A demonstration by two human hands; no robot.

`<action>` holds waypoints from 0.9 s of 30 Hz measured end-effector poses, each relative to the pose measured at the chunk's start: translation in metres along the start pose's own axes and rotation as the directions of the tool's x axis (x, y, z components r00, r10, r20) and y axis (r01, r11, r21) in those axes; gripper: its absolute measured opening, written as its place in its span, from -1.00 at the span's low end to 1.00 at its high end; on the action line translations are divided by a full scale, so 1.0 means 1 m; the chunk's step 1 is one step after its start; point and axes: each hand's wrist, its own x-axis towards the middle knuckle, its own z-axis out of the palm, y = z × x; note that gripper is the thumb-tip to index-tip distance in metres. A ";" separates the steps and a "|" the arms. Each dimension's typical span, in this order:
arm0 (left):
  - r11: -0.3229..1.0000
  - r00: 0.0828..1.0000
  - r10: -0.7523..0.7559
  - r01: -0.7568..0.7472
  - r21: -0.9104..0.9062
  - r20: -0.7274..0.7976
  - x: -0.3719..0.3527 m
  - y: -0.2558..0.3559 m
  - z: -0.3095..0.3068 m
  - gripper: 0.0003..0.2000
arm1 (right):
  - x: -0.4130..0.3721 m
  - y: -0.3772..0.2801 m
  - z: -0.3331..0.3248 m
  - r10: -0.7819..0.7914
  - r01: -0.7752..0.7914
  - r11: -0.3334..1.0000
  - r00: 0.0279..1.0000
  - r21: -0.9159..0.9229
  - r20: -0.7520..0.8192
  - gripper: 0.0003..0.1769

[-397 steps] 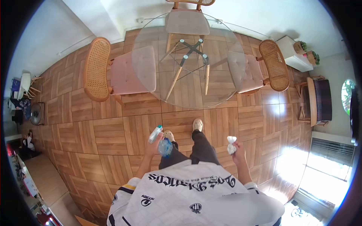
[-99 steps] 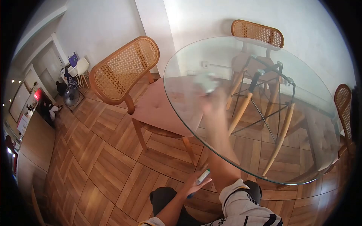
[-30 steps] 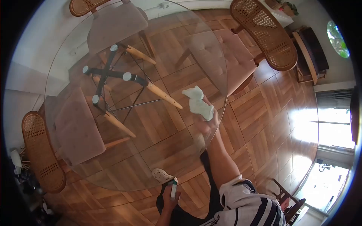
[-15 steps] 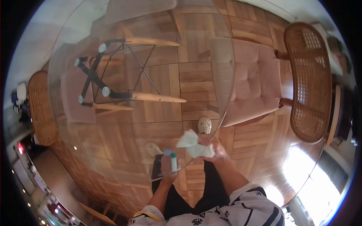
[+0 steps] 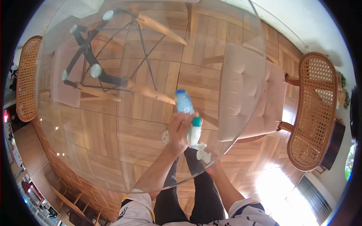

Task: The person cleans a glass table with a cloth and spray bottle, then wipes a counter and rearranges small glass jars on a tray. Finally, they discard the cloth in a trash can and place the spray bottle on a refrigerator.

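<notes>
Over the round glass tabletop (image 5: 98, 150), my left hand (image 5: 178, 132) is closed around two small containers. One is a blue-capped bottle (image 5: 183, 102) pointing away from me; the other is a white bottle with a green cap (image 5: 194, 132). A crumpled white cloth or tissue (image 5: 204, 155) lies against my right hand (image 5: 212, 165), just below the white bottle and near the glass edge. My right fingers are mostly hidden by the cloth.
A pink cushioned chair (image 5: 274, 101) with a cane back (image 5: 315, 109) stands at the right, partly under the glass. Another cane-backed chair (image 5: 28, 79) is at far left. Black-and-wood table legs (image 5: 90, 56) show through the glass.
My left hand has moved forward and right over the glass with both bottles. My right hand and the cloth are now lower, beside it. The view has shifted.
</notes>
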 end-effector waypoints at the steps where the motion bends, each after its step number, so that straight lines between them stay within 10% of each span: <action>1: 1.000 1.000 -0.003 0.004 0.015 -0.020 0.009 -0.001 0.001 -0.52 | 0.004 0.016 0.003 0.030 -0.028 0.999 0.996 0.024 -0.083 -0.80; 3: 0.999 0.998 -0.002 0.005 0.043 -0.058 0.026 -0.001 0.002 -0.58 | 0.007 0.041 0.010 0.091 -0.073 0.994 0.966 0.080 -0.242 -0.79; 12: 0.911 0.905 0.354 -0.277 0.306 -0.236 0.082 -0.029 0.015 -0.77 | 0.012 0.073 -0.015 0.113 -0.107 0.981 0.993 0.160 -0.027 -0.84; 27: 0.938 0.972 0.159 -0.094 0.335 -0.173 -0.003 -0.054 0.019 -0.81 | 0.031 0.081 0.011 0.099 -0.072 0.975 0.988 0.209 -0.122 -0.82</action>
